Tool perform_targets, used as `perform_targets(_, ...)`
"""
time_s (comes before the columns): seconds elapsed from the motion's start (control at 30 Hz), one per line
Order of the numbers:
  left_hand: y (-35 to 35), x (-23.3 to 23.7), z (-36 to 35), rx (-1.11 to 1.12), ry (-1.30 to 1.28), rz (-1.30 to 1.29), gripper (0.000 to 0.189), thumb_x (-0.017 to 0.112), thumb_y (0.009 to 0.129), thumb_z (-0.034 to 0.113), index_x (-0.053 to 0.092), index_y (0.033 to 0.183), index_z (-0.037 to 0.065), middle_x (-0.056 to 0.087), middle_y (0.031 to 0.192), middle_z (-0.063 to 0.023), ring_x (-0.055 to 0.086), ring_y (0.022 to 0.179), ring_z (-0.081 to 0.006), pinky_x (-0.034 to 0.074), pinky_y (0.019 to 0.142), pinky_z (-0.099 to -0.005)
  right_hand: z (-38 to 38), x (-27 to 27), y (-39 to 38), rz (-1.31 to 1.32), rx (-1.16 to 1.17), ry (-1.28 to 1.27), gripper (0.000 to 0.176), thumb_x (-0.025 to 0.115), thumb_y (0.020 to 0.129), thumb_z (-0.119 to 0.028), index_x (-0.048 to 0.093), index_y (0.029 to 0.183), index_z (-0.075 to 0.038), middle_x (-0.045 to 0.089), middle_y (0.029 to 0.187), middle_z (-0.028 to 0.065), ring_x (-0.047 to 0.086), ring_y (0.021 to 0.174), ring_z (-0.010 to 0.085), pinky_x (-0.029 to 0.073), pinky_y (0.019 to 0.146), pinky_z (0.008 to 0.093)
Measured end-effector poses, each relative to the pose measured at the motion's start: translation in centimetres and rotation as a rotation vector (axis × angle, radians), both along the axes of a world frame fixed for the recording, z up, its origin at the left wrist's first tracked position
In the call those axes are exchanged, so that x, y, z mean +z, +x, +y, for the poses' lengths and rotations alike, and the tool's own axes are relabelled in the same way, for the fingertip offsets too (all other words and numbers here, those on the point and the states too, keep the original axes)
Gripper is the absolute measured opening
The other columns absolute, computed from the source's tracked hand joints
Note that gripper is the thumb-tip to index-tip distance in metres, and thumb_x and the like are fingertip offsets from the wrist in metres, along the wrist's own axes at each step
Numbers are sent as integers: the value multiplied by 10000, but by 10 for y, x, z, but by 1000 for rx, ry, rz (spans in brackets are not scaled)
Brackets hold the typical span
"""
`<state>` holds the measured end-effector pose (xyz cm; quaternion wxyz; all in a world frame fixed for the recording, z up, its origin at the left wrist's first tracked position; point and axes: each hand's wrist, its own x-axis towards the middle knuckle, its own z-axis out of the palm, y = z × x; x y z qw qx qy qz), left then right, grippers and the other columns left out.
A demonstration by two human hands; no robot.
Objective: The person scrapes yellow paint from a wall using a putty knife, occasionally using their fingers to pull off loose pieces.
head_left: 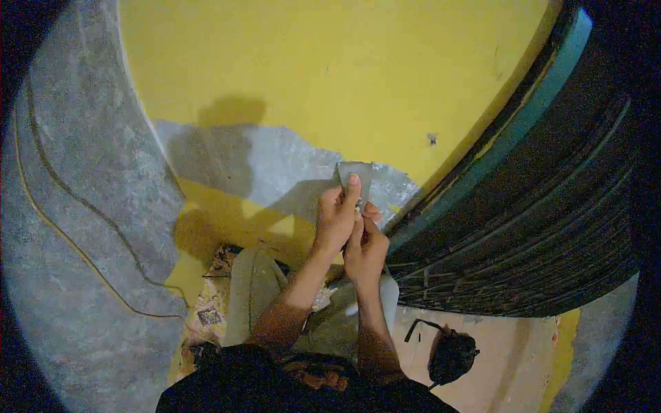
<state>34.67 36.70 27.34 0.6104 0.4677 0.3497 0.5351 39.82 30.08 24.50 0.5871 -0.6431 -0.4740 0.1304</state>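
A scraper with a flat, flared grey metal blade (365, 173) is held upright in front of the wall, its edge right at the border of the bare grey patch (275, 148) in the yellow paint (344, 76). My left hand (334, 224) is closed on it, the thumb pressed along the blade. Just below and to the right, my right hand (366, 251) wraps round the lower part of the scraper. Fingers cover most of the handle.
To the right stands a dark ribbed panel (509, 227) with a teal edge (544, 103). A black bag (453, 354) with a strap lies on the tiled floor. Paint flakes (210, 303) litter the floor beside my knees (246, 286). A cable (89, 261) runs along the grey left wall.
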Motion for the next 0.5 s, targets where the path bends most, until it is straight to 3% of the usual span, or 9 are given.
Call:
perform_targets(0.1, 2, 1, 2, -83, -56, -182, 514, 552, 964, 477, 562, 730, 19, 628, 658, -87, 615, 539, -156, 488, 493, -279, 1, 7, 3, -47, 10, -53, 294, 492, 1010, -175, 621, 902, 66, 567, 608, 52, 474, 540, 72, 388, 481, 272)
perform_targets(0.2, 3, -2, 8, -27, -15, -37, 523, 540, 971, 474, 560, 693, 31, 624, 666, -74, 573, 537, -122, 455, 493, -267, 7, 9, 4, -75, 0, -69, 284, 497, 1002, -171, 639, 961, 72, 602, 599, 97, 534, 527, 93, 404, 478, 296)
perform_targets(0.27, -4, 16, 20, 87, 99, 10, 536, 533, 972, 481, 562, 678, 34, 623, 668, -72, 577, 562, -120, 455, 507, -270, 27, 17, 9, -429, -55, 400, 285, 502, 992, -178, 645, 1036, 64, 617, 599, 173, 599, 511, 167, 431, 484, 332)
perform_targets(0.3, -12, 29, 24, 191, 205, 70, 549, 527, 972, 489, 565, 663, 36, 623, 670, -69, 580, 587, -117, 456, 521, -272, 31, 38, 4, -416, -62, 392, 285, 502, 992, -178, 645, 1036, 64, 617, 599, 173, 599, 511, 167, 431, 484, 332)
perform_targets(0.37, -32, 54, 36, 163, 151, 63, 528, 510, 977, 494, 580, 715, 40, 633, 691, -76, 602, 622, -134, 470, 544, -270, 35, 96, -18, -281, 94, 37, 292, 505, 985, -193, 643, 1070, 50, 616, 651, 237, 641, 537, 269, 457, 503, 371)
perform_targets(0.43, -50, 59, 47, 158, 123, 37, 513, 494, 981, 499, 596, 766, 44, 642, 712, -82, 625, 656, -151, 484, 567, -268, 42, 97, -36, -262, 152, 4, 297, 503, 986, -201, 635, 1095, 41, 609, 663, 242, 639, 544, 297, 464, 508, 376)
perform_targets(0.5, -61, 22, 53, 179, 19, -333, 512, 447, 989, 518, 587, 896, 35, 661, 764, -97, 658, 699, -194, 521, 618, -283, 52, 82, -53, -270, 221, -34, 304, 500, 988, -209, 626, 1121, 33, 603, 675, 246, 636, 552, 325, 471, 514, 381)
